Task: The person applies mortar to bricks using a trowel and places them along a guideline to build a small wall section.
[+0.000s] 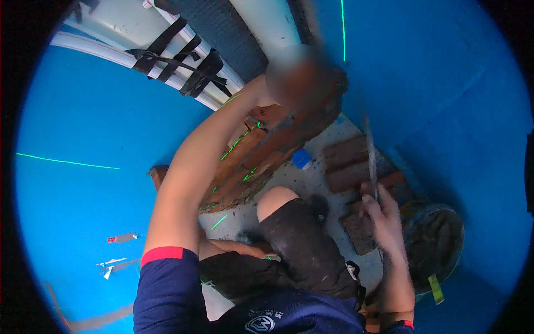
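Note:
My left arm stretches up to the top of a low brick wall [283,133] with mortar smeared over its courses. My left hand [268,96] is at its far upper end; a blurred patch hides the fingers and whatever they touch. On the right, my right hand [384,217] is closed round the near end of a long thin grey tool [371,153]. That tool points up and away, smeared by motion, so its exact kind does not show; it may be a trowel seen edge-on. It stands apart from the wall, above the loose bricks [353,167].
A bucket [460,245] of dark mortar stands right of my right forearm. A blue round object [301,159] lies on the floor beside the wall. White pipes [105,51] bound with black tape run behind. Blue panels [445,72] enclose the corner, with green laser lines.

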{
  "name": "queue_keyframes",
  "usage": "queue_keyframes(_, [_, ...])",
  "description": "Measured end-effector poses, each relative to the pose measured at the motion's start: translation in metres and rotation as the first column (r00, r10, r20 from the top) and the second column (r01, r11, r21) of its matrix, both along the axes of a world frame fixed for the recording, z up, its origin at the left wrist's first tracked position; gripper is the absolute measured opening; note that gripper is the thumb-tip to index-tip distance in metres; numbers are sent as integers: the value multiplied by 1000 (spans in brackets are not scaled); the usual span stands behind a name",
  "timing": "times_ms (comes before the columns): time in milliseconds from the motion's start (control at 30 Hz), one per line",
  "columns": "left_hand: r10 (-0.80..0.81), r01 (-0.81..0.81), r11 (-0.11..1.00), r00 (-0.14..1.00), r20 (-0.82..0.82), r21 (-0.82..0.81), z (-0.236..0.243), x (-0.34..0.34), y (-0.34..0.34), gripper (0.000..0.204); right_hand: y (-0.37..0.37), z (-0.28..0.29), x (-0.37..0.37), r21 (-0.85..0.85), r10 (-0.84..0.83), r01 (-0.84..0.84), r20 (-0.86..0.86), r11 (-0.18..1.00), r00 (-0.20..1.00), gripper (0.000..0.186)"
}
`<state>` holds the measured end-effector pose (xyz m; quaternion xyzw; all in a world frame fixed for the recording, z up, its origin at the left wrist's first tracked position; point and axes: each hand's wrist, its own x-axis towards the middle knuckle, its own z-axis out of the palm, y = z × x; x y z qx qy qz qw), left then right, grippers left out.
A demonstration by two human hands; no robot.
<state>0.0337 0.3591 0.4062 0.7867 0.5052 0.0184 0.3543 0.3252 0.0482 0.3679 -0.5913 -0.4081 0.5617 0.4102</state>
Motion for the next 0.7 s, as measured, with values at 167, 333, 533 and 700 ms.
queue_keyframes(167, [-44,78,989,965,-258,123,11,17,-12,74,15,33,-1,-5,-16,16,-55,1000,998,45])
queue_keyframes(333, [-46,54,996,992,-117,68,17,15,-11,74,3,10,0,160,-65,-6,433,987,899,41])
queue_keyframes(533, [-34,88,976,966,-256,200,-14,-10,1,76,36,59,-12,25,28,-31,108,999,994,40])
queue_keyframes(700, [12,71,972,936,-352,224,-9,9,-1,78,57,47,-3,305,28,-175,430,936,902,41])
